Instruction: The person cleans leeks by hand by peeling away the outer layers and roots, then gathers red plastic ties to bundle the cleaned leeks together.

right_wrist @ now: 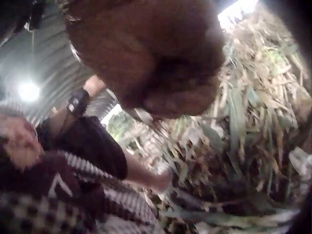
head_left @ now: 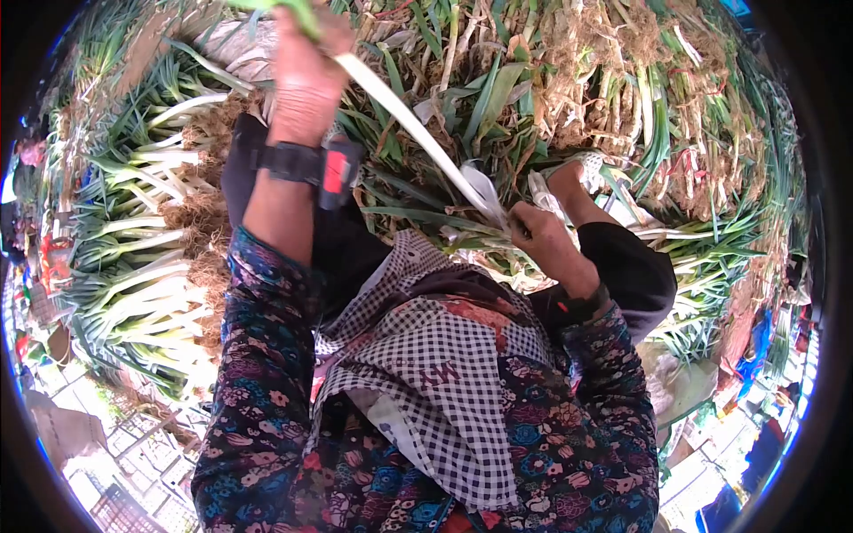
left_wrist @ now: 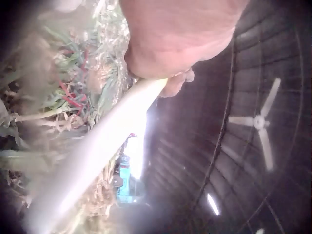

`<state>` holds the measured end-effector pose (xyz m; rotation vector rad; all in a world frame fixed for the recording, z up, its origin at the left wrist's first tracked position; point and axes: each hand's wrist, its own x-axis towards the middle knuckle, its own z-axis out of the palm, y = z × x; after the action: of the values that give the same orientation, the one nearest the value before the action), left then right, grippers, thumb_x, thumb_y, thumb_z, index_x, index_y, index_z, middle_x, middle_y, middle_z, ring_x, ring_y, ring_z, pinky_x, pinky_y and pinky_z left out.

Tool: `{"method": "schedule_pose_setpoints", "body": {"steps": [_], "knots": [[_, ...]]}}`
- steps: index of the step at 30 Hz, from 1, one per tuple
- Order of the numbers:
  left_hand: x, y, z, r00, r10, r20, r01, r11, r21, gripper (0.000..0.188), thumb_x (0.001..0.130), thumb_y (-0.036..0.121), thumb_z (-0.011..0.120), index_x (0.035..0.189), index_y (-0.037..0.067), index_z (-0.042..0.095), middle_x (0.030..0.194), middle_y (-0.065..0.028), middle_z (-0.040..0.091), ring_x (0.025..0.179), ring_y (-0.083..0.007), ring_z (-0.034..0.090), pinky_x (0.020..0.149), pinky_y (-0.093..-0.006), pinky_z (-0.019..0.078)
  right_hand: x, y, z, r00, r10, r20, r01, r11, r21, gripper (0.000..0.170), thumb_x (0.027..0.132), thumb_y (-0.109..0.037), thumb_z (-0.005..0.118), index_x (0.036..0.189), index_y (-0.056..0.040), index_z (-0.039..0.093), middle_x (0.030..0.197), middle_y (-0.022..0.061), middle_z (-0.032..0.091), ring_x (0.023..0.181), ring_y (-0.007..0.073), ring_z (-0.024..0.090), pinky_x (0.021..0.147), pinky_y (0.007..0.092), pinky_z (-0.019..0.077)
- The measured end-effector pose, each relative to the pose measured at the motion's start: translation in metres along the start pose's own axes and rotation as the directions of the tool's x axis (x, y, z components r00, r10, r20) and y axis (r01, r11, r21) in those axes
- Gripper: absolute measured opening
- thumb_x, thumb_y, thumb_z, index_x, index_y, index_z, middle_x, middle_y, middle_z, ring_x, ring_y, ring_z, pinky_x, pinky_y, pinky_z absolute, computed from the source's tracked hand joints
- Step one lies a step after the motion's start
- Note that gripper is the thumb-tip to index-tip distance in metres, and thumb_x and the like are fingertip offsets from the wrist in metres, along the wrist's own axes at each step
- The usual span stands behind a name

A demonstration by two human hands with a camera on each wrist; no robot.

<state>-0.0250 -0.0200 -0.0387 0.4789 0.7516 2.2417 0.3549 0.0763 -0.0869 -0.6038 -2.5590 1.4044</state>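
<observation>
Pinching grip at the leek's [head_left: 410, 120] lower end: right hand [head_left: 553, 246] is holding there (loose skin [head_left: 481, 188] is curling alongside). Farther off, left hand [head_left: 309, 84] is gripping the leafy end. Uneven tugging would be risking a snapped leek. Beyond, more leeks [head_left: 613, 93] are lying heaped.

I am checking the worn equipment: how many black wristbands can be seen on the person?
2: one wristband sits just behind the left hand, which grips a leek stalk; another wristband sits just behind the right hand. Any under the sleeves would be hidden.
</observation>
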Motion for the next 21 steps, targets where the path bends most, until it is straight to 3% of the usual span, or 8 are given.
{"method": "schedule_pose_setpoints", "body": {"steps": [2, 6, 8, 10, 16, 17, 19, 21], "knots": [[-0.011, -0.016, 0.043, 0.996, -0.02, -0.087, 0.025, 0.998, 0.055, 0.056, 0.097, 0.055, 0.027, 0.097, 0.004, 0.052, 0.064, 0.0027, 0.039, 0.05, -0.0084, 0.029, 0.045, -0.0217, 0.0246, 0.004, -0.001, -0.012, 0.985, -0.049, 0.163, 0.134, 0.816, -0.563, 0.012, 0.084, -0.016, 0.057, 0.091, -0.0056, 0.057, 0.077, 0.0152, 0.059, 0.07, 0.0314, 0.061, 0.06, 0.0427, 0.0455], [-0.001, -0.015, 0.018, 0.999, 0.031, -0.04, -0.031, 0.999, 0.015, 0.054, 0.1, 0.05, 0.023, 0.094, 0.004, 0.051, 0.063, 0.0019, 0.039, 0.047, -0.0086, 0.029, 0.042, -0.0226, 0.0247, -0.021, 0.053, -0.002, 0.811, 0.358, 0.463, 0.184, 0.596, -0.781, 0.023, 0.078, -0.008, 0.056, 0.1, -0.0069, 0.061, 0.091, 0.0154, 0.063, 0.09, 0.0345, 0.062, 0.074, 0.0448, 0.0489], [0.008, 0.03, 0.018, 0.968, 0.145, -0.206, -0.122, 0.985, 0.119, 0.054, 0.099, 0.051, 0.024, 0.09, 0.004, 0.049, 0.063, 0.0009, 0.042, 0.046, -0.0088, 0.029, 0.039, -0.0232, 0.0298, -0.051, 0.11, 0.002, 0.73, 0.466, 0.5, 0.101, 0.65, -0.753, 0.027, 0.075, -0.007, 0.058, 0.102, -0.0063, 0.062, 0.098, 0.0161, 0.064, 0.091, 0.0362, 0.062, 0.078, 0.045, 0.0496], [0.008, 0.047, 0.019, 0.976, 0.187, -0.111, -0.172, 0.976, 0.134, 0.054, 0.099, 0.051, 0.025, 0.091, 0.003, 0.048, 0.063, 0.0005, 0.041, 0.047, -0.0091, 0.029, 0.039, -0.0228, 0.0297, -0.054, 0.095, -0.01, 0.946, 0.154, 0.285, -0.03, 0.918, -0.397, 0.019, 0.081, -0.007, 0.055, 0.098, -0.0036, 0.061, 0.094, 0.0202, 0.063, 0.086, 0.0393, 0.061, 0.075, 0.046, 0.0488], [0.004, 0.022, 0.013, 0.993, 0.116, -0.016, -0.117, 0.988, -0.101, 0.055, 0.099, 0.052, 0.025, 0.091, 0.003, 0.048, 0.065, -0.0018, 0.038, 0.05, -0.0104, 0.027, 0.042, -0.0226, 0.0269, 0.057, -0.034, -0.006, 0.979, -0.147, -0.143, 0.143, 0.989, -0.04, 0.02, 0.087, -0.019, 0.06, 0.101, -0.0047, 0.059, 0.096, 0.0193, 0.061, 0.088, 0.0361, 0.06, 0.075, 0.0428, 0.0496], [0.007, 0.013, 0.007, 0.994, 0.104, 0.034, -0.1, 0.99, -0.103, 0.055, 0.098, 0.053, 0.027, 0.092, 0.003, 0.048, 0.067, -0.0024, 0.041, 0.052, -0.0119, 0.033, 0.045, -0.0259, 0.0318, 0.065, -0.045, 0.008, 0.951, -0.265, -0.161, 0.249, 0.962, -0.113, 0.026, 0.087, -0.022, 0.06, 0.105, -0.0048, 0.056, 0.094, 0.0179, 0.061, 0.089, 0.0353, 0.061, 0.075, 0.042, 0.0502], [0.022, 0.001, -0.03, 0.923, 0.069, -0.379, 0.009, 0.98, 0.201, 0.043, 0.097, 0.049, 0.038, 0.092, 0.008, 0.051, 0.075, -0.007, 0.051, 0.06, -0.0216, 0.047, 0.058, -0.0357, 0.0451, 0.072, -0.043, 0.043, 0.9, -0.394, -0.188, 0.329, 0.895, -0.3, 0.032, 0.087, -0.023, 0.061, 0.106, -0.0004, 0.049, 0.081, 0.019, 0.061, 0.069, 0.0338, 0.063, 0.057, 0.0409, 0.0516], [0.026, 0.019, -0.045, 0.975, -0.069, -0.211, 0.099, 0.986, 0.134, 0.035, 0.095, 0.041, 0.04, 0.1, 0.008, 0.05, 0.085, -0.0087, 0.053, 0.072, -0.0241, 0.049, 0.07, -0.037, 0.0429, 0.048, -0.033, 0.057, 0.915, -0.382, -0.132, 0.275, 0.828, -0.489, 0.027, 0.087, -0.023, 0.06, 0.095, -0.0013, 0.047, 0.057, 0.0131, 0.055, 0.05, 0.0307, 0.059, 0.042, 0.0422, 0.0456]]}}
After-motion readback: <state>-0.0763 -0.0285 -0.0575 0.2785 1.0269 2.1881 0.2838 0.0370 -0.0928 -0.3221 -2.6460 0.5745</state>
